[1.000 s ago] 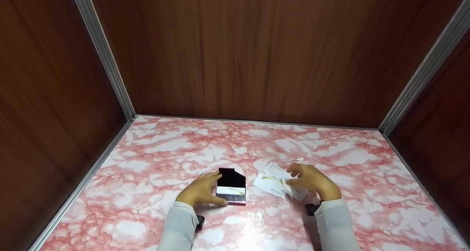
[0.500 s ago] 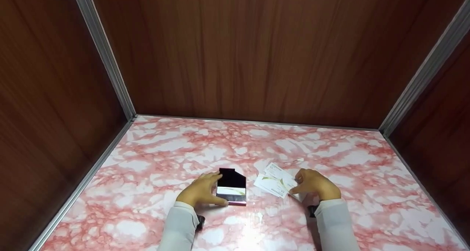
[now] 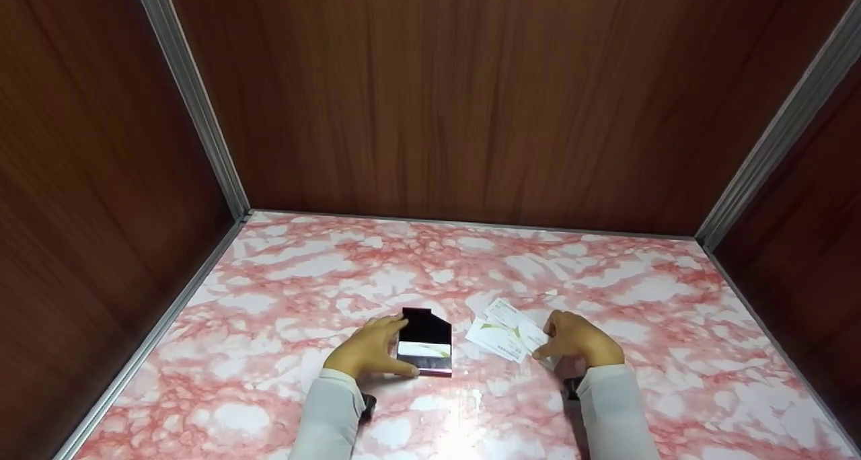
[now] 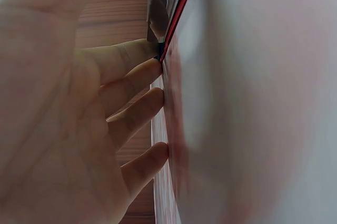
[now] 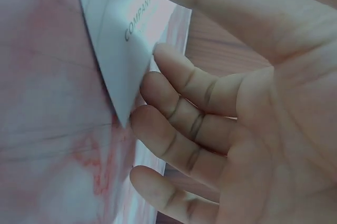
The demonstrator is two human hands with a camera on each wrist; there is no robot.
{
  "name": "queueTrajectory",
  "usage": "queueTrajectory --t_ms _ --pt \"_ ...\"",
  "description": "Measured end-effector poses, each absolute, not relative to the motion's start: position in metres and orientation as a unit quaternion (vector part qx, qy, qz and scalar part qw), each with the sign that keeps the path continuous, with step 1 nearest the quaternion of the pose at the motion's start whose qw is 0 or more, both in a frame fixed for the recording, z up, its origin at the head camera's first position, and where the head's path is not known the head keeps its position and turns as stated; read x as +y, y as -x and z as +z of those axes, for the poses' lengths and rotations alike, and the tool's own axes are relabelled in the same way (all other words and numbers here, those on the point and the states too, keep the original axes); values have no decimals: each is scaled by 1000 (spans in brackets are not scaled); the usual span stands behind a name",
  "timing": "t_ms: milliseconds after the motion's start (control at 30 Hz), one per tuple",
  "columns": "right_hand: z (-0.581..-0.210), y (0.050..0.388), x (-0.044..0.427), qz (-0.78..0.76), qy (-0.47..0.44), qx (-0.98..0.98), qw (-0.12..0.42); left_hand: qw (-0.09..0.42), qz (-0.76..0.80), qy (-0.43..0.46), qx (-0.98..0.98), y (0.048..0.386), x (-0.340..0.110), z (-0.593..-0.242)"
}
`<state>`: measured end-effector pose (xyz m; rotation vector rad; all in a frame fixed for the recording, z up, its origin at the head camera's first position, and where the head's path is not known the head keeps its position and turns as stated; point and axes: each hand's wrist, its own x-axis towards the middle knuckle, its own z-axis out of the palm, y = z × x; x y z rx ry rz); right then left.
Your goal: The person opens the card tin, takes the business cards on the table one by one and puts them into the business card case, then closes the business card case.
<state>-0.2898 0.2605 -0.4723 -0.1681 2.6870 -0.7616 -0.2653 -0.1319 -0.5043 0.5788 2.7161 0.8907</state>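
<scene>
In the head view a dark, glossy card holder (image 3: 425, 329) with a pinkish-red front edge and a white card showing in it lies on the table. My left hand (image 3: 368, 351) holds it from the left, index finger at its back left and thumb at the front edge. The left wrist view shows the fingertips against the holder's side (image 4: 167, 8). Right of the holder, several white business cards (image 3: 501, 332) with green-gold curves overlap. My right hand (image 3: 584, 340) pinches one card at their right end; "COMPANY" is legible on this business card (image 5: 113, 34) in the right wrist view.
The table (image 3: 296, 272) has a red-and-white marbled top with a bright glare near the front. Dark wood panels (image 3: 430, 97) with grey metal corner posts (image 3: 202, 103) enclose the back and sides. Each wrist wears a black device (image 3: 368, 406).
My right hand has drawn in slightly, its thumb and index finger closing on the right end of the cards. The cards there have shifted slightly. My left hand and the holder stay put.
</scene>
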Motion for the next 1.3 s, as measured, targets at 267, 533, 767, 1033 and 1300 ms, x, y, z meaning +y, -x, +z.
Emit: queueTrajectory --t_ms 267,533,767,1033,1300 --pt "-472 287 259 -307 53 934 174 113 306 -195 925 265 -132 -504" --pt "-467 287 261 -304 76 934 174 116 304 -194 925 266 -131 -503" --pt "-459 284 268 -337 145 916 162 112 304 -199 925 266 -131 -504" --pt "-448 283 274 -382 190 896 125 105 304 -211 923 266 -132 -505" --pt "-444 285 268 -405 241 877 91 107 303 -208 924 267 -132 -505"
